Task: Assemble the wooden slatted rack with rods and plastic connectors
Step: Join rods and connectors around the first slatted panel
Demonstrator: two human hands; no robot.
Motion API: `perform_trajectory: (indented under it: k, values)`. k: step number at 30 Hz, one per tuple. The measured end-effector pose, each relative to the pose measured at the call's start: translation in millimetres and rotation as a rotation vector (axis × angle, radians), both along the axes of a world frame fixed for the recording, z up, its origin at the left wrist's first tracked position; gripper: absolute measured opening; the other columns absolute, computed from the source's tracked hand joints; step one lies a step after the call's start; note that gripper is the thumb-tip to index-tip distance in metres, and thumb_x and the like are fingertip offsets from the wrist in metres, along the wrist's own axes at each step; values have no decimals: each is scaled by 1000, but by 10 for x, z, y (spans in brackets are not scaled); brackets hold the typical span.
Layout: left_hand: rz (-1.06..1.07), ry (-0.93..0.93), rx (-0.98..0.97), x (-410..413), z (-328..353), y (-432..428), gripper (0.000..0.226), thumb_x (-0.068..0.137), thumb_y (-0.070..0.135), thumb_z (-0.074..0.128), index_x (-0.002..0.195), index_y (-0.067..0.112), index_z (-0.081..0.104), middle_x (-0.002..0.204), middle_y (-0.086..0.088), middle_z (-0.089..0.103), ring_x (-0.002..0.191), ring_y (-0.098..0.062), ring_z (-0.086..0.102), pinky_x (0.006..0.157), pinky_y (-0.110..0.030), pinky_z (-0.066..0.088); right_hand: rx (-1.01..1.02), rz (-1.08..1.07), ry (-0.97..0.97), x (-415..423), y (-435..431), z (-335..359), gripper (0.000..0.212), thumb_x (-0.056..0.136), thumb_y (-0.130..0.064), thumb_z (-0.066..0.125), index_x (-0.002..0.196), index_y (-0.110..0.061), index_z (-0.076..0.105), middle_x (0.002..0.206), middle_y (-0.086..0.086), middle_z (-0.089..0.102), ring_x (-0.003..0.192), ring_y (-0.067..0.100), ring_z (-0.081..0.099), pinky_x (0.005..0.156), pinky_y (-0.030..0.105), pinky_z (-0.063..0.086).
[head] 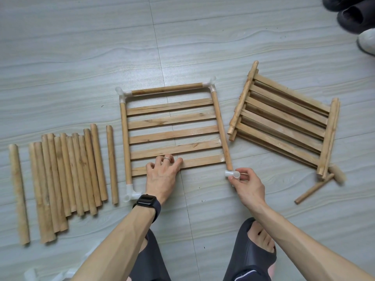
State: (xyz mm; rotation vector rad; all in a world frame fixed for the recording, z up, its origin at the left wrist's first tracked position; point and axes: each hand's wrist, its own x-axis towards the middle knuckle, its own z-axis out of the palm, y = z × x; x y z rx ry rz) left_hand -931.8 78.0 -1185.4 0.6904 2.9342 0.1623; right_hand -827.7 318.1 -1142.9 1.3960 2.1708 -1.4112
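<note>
A wooden slatted panel lies flat on the floor in the middle. White plastic connectors sit on three of its corners: far left, far right and near left. My left hand rests with straight fingers on the nearest slat. My right hand pinches a loose translucent connector right at the near end of the panel's right side rod. Whether the connector touches the rod end I cannot tell.
Several loose wooden rods lie in a row at the left. A stack of slatted panels lies at the right, with a short rod and a small mallet beside it. Shoes sit at the far right. My slippered feet are below.
</note>
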Motion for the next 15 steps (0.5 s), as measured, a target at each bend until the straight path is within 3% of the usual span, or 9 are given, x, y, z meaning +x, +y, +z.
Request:
perform_trajectory:
  k: [7,11,15]
  values:
    - [-11,9,-3,-10,4,0,36,86,16,75,110,33,56,103,2,60,90,-25,53,67,-38,35,-76,-325,-35,35,-116,-143,29,86,-36,79,105,-23,61,94,-11,67,98,21,67,95,40,53]
    - [-26,-37,10,5,20,28,37,88,13,73,111,33,51,107,5,60,95,-25,54,68,-39,33,-230,-513,12,-29,-207,-178,31,90,-28,76,110,-10,61,88,2,67,68,16,62,72,30,53]
    - [-34,-44,1,41,13,74,41,85,9,73,111,33,51,107,8,59,96,-23,52,68,-37,29,-270,-609,40,-58,-239,-198,32,92,-23,76,114,-7,59,82,4,63,60,11,56,61,24,47]
